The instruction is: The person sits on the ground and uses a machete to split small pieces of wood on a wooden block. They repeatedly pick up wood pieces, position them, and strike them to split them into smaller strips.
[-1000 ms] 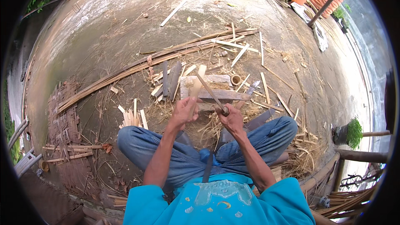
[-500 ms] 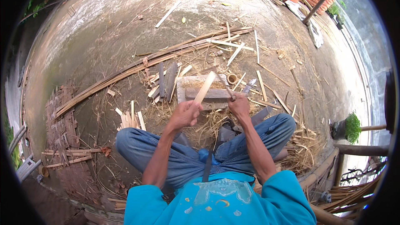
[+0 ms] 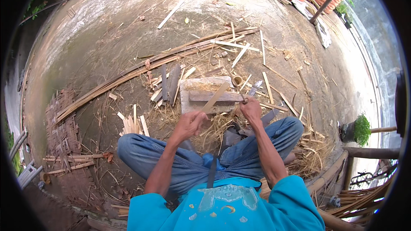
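My left hand [image 3: 188,125] is closed around the lower end of a flat, pale bamboo strip [image 3: 217,96], which slants up and to the right. My right hand [image 3: 251,109] grips a narrow-bladed knife [image 3: 242,96]; its blade is thin and hard to make out against the background. Under the strip and the knife a dark wooden bar [image 3: 199,96] lies across a worn, pale board [image 3: 185,86]. A short bamboo ring [image 3: 237,81] sits at the board's upper right corner.
Dark and pale slats [image 3: 173,84] lie left of the board, and a small stack of cut strips [image 3: 130,124] by my left knee. Long bamboo lengths [image 3: 115,76] stretch across the ground. Shavings [image 3: 314,156] heap beside my right knee. A potted plant [image 3: 362,131] stands right.
My left hand has come slightly down and left, and the strip has tilted lower to the right. My right hand has shifted a little right with the knife.
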The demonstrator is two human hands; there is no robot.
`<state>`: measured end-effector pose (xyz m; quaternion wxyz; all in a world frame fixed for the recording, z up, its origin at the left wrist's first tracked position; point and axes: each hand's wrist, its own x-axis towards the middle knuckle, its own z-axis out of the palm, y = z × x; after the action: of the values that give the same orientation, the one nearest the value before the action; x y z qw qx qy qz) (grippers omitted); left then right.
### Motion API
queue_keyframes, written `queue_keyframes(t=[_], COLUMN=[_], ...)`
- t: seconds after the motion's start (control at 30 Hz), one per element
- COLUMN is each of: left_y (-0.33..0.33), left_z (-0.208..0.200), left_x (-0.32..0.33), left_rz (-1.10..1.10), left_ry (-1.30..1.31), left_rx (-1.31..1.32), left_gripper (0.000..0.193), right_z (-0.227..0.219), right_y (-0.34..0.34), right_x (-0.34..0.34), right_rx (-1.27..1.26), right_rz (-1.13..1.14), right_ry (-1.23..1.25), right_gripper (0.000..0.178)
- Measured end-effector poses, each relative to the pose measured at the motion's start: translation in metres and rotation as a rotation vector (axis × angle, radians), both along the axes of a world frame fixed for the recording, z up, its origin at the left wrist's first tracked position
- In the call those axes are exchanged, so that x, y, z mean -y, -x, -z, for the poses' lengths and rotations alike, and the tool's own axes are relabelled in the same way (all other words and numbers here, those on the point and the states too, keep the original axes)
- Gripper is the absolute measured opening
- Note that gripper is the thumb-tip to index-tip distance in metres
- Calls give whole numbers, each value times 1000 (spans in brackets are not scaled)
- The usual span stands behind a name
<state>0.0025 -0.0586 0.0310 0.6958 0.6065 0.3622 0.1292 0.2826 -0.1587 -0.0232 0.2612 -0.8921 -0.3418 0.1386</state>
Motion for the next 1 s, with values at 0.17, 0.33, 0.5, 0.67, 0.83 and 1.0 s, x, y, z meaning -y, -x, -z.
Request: queue_keyframes(t=[0.17,0.33,0.5,0.67,0.83,1.0], left_y=[-3,-13,-12,-12,-10,-1], left_z=[16,52,23,25,24,17], left_x=[-5,0,1,-2,2,-4], left_rz=[4,-176,-249,-238,-132,-144], left_ry=[-219,-284,9,21,-81,129], left_rx=[-133,-107,-43,-23,-69,-7], left_gripper=[41,38,36,37,38,33], right_z=[-3,-19,2,-15,0,13], right_y=[-44,4,32,64,39,-38], right_x=[6,-5,12,19,13,16], right_rx=[68,-468,-294,-75,-30,-84], right_rz=[-51,38,-94,-355,-235,-37], right_ry=[-17,-36,-81,89,191,204], right_gripper=[35,30,34,26,27,34])
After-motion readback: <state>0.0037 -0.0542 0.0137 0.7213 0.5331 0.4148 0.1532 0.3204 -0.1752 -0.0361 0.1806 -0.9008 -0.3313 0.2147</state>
